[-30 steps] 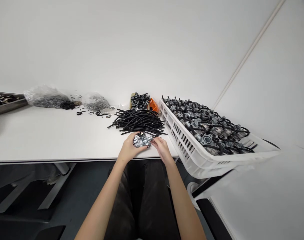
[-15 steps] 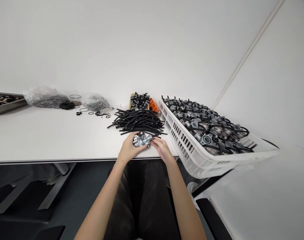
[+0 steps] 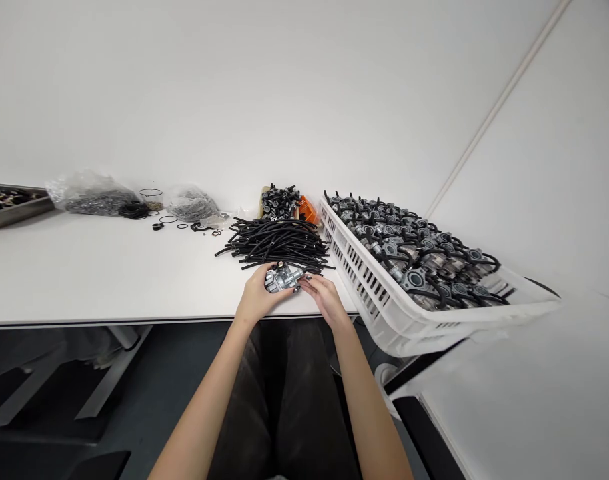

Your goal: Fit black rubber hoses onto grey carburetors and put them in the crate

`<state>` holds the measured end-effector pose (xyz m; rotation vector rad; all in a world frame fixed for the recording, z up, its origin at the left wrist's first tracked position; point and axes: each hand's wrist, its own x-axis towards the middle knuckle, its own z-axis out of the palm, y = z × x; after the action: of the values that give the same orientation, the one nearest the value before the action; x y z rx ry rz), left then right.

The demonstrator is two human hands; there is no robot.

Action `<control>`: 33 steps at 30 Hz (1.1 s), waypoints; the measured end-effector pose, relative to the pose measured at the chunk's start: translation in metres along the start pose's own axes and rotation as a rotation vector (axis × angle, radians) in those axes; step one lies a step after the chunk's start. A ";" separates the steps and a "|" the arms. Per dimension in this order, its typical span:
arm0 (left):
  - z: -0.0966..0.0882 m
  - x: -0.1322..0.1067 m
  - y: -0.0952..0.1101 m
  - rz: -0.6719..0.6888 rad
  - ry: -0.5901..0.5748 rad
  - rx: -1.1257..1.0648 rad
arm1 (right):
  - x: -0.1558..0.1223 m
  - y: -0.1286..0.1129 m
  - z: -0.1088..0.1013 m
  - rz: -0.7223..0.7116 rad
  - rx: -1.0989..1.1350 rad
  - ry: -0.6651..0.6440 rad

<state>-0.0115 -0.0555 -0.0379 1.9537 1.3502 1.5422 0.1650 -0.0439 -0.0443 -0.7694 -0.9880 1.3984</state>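
A silver metal carburetor [image 3: 279, 279] is held low over the front edge of the white table, lying sideways with a small brass-coloured fitting on its upper side. My left hand [image 3: 254, 295] wraps round its left end, thumb along the near side. At its right end, the fingers of my right hand [image 3: 324, 297] are pinched together on the narrow silver neck; a small dark piece shows by the fingertips, partly hidden. Just beyond both hands lies a heap of short black rubber hoses [image 3: 279, 241].
On the right stands a white plastic crate [image 3: 357, 267] full of carburetors with black hoses. Behind the hoses are a box of small silver-and-black fittings [image 3: 279, 201] and an orange bin [image 3: 308, 211]. Plastic bags [image 3: 191, 203], black rings [image 3: 183, 226] and a metal tray [image 3: 19, 213] lie leftward.
The carburetor has turned slightly in my hands and shifted a little left. My right fingers have moved slightly along its right end. Everything else stays put.
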 end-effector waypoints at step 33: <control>0.000 -0.001 0.000 0.024 -0.020 0.015 | 0.005 0.006 -0.001 0.016 -0.001 0.084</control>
<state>-0.0119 -0.0559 -0.0384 1.9961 1.3394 1.5235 0.1626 -0.0390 -0.0493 -0.8317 -0.9186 1.3683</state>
